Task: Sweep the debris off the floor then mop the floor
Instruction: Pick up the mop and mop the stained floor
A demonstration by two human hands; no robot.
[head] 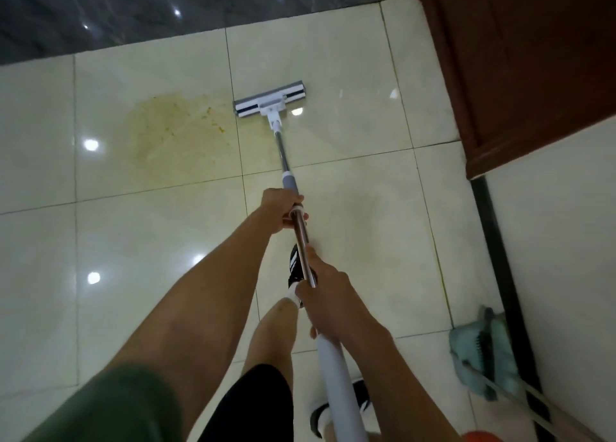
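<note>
Both the left hand (279, 212) and right hand (328, 295) curl tight round the mop (270, 101), its head just right of the yellowish stain (176, 138), perhaps touching its edge.

mop handle (336, 385): bottom edge cuts it | dustpan (480, 351): blurred, partly cropped

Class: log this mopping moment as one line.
mopping | both hands grip mop | mop head beside yellow stain | stain remains
</note>
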